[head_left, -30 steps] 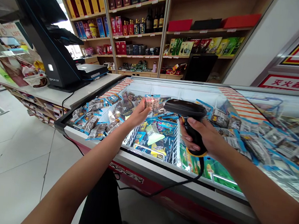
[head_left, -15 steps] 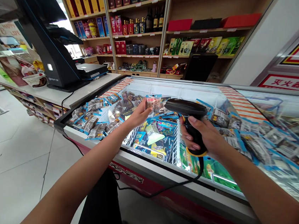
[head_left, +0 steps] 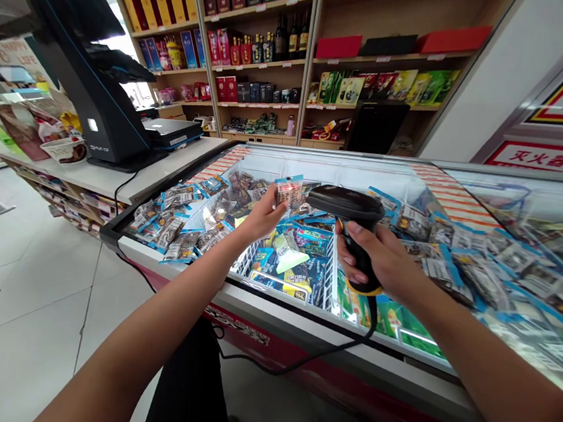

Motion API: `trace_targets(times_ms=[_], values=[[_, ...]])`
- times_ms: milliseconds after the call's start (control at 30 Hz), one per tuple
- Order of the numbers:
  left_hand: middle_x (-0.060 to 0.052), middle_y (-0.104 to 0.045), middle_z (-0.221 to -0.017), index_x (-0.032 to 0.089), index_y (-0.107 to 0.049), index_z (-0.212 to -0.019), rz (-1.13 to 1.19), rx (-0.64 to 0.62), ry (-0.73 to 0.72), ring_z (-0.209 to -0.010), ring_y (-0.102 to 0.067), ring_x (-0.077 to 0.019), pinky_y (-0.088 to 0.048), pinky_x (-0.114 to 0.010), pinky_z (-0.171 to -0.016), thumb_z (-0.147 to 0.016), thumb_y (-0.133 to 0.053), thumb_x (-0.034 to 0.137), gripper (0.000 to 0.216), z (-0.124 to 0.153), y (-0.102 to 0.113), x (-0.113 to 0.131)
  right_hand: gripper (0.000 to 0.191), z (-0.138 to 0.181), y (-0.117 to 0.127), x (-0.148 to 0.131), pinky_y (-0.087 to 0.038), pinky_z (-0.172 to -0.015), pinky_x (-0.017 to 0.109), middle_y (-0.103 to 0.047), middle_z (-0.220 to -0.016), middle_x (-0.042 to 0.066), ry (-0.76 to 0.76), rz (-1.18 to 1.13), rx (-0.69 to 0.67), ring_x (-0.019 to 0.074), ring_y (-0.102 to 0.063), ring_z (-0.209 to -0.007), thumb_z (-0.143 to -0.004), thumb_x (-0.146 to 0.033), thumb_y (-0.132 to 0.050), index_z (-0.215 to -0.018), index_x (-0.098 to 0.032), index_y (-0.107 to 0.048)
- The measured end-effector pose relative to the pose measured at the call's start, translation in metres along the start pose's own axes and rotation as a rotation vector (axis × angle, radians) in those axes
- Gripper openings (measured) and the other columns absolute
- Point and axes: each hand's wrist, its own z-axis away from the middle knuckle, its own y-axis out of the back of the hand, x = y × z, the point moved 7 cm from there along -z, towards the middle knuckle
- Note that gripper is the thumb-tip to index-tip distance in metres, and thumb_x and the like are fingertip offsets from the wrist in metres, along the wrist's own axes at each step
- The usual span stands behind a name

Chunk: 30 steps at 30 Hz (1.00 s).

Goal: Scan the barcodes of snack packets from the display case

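Above the freezer's glass top, my left hand (head_left: 267, 215) grips a small snack packet (head_left: 289, 192) with a blue top edge, held upright. My right hand (head_left: 370, 250) is wrapped round the handle of a black and yellow barcode scanner (head_left: 347, 202). The scanner's head points left at the packet, with a small gap between them. A black cord (head_left: 316, 358) runs from its handle down in front of the freezer. Similar packets (head_left: 172, 226) lie spread over the glass on the left, and more packets (head_left: 471, 271) cover the right side.
The chest freezer (head_left: 271, 307) holds bagged goods in white wire baskets (head_left: 331, 270). Left of it stands a counter (head_left: 118, 184) with a black checkout terminal (head_left: 84, 76) and a scale (head_left: 173, 131). Shelves (head_left: 257, 62) with boxes and bottles line the back wall.
The scanner in my right hand has shifted slightly left, closer to the packet. The packet in my left hand is tilted slightly differently and stays in nearly the same place.
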Motion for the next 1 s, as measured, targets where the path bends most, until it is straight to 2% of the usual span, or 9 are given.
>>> trace_targets(times_ms=[167, 367, 500, 567, 667, 767, 833, 900, 1000], values=[[-0.013, -0.075, -0.123, 0.018, -0.067, -0.123, 0.043, 0.052, -0.017, -0.125, -0.069, -0.0295, -0.049, -0.048, -0.124, -0.105, -0.065, 0.026, 0.020, -0.011, 0.004, -0.008, 0.055, 0.010, -0.012, -0.002, -0.039, -0.041, 0.030, -0.056, -0.067, -0.002, 0.007, 0.139, 0.033, 0.0110, -0.047, -0.042, -0.098, -0.076, -0.079, -0.094, -0.025, -0.058], [-0.010, -0.080, -0.117, 0.021, -0.067, -0.126, 0.181, 0.103, 0.025, -0.115, -0.074, -0.0273, -0.056, -0.043, -0.112, -0.106, -0.067, 0.025, 0.021, -0.016, 0.003, -0.018, 0.064, 0.018, -0.027, 0.003, -0.040, -0.042, 0.027, -0.057, -0.068, -0.003, -0.004, 0.208, 0.036, 0.0100, -0.052, -0.043, -0.096, -0.084, -0.076, -0.093, -0.022, -0.059], [-0.008, -0.080, -0.112, 0.022, -0.069, -0.122, 0.179, 0.130, 0.015, -0.113, -0.075, -0.0262, -0.057, -0.041, -0.110, -0.105, -0.070, 0.024, 0.018, -0.015, 0.001, -0.015, 0.064, 0.018, -0.030, 0.002, -0.039, -0.041, 0.027, -0.058, -0.068, -0.003, 0.018, 0.203, 0.069, 0.0100, -0.053, -0.043, -0.094, -0.083, -0.080, -0.091, -0.022, -0.059], [-0.007, -0.080, -0.110, 0.022, -0.068, -0.122, 0.167, 0.148, 0.057, -0.109, -0.075, -0.0254, -0.057, -0.040, -0.108, -0.104, -0.070, 0.023, 0.017, -0.014, 0.001, -0.014, 0.063, 0.017, -0.030, 0.001, -0.038, -0.040, 0.027, -0.057, -0.066, -0.003, 0.030, 0.159, 0.064, 0.0099, -0.051, -0.042, -0.094, -0.081, -0.081, -0.092, -0.022, -0.059], [-0.007, -0.077, -0.110, 0.022, -0.066, -0.115, 0.104, 0.230, 0.141, -0.104, -0.075, -0.0242, -0.058, -0.038, -0.100, -0.105, -0.061, 0.017, 0.013, -0.011, 0.014, -0.011, 0.059, 0.013, -0.025, 0.001, -0.038, -0.040, 0.027, -0.057, -0.065, -0.004, 0.037, 0.058, 0.085, 0.0094, -0.048, -0.042, -0.094, -0.077, -0.083, -0.093, -0.024, -0.058], [-0.009, -0.076, -0.110, 0.022, -0.063, -0.112, -0.152, 0.380, 0.234, -0.108, -0.075, -0.0274, -0.057, -0.039, -0.101, -0.103, -0.059, 0.016, 0.012, -0.004, 0.044, -0.007, 0.055, 0.008, -0.011, 0.004, -0.039, -0.041, 0.027, -0.058, -0.066, -0.004, 0.020, -0.033, 0.155, 0.0094, -0.047, -0.042, -0.094, -0.072, -0.086, -0.093, -0.025, -0.056], [-0.013, -0.077, -0.114, 0.021, -0.063, -0.122, -0.353, 0.409, 0.358, -0.112, -0.076, -0.0335, -0.057, -0.044, -0.102, -0.101, -0.065, 0.021, 0.020, 0.001, 0.062, -0.010, 0.052, 0.003, 0.000, 0.008, -0.038, -0.041, 0.027, -0.058, -0.067, -0.004, 0.004, -0.072, 0.194, 0.0098, -0.046, -0.043, -0.095, -0.069, -0.086, -0.095, -0.026, -0.056], [-0.021, -0.079, -0.123, 0.016, -0.060, -0.141, -0.481, 0.362, 0.466, -0.120, -0.078, -0.0406, -0.058, -0.048, -0.104, -0.100, -0.069, 0.026, 0.043, 0.004, 0.071, -0.015, 0.050, -0.002, 0.009, 0.012, -0.037, -0.041, 0.027, -0.057, -0.066, -0.004, -0.017, -0.091, 0.219, 0.0102, -0.044, -0.042, -0.095, -0.067, -0.085, -0.097, -0.026, -0.056], [-0.033, -0.070, -0.153, 0.007, -0.044, -0.167, -0.592, 0.229, 0.515, -0.146, -0.068, -0.0472, -0.054, -0.053, -0.117, -0.099, -0.068, 0.032, 0.076, 0.005, 0.066, -0.018, 0.049, -0.007, 0.019, 0.018, -0.038, -0.041, 0.027, -0.056, -0.066, -0.004, -0.034, -0.122, 0.241, 0.0100, -0.043, -0.042, -0.094, -0.064, -0.087, -0.096, -0.027, -0.056]])
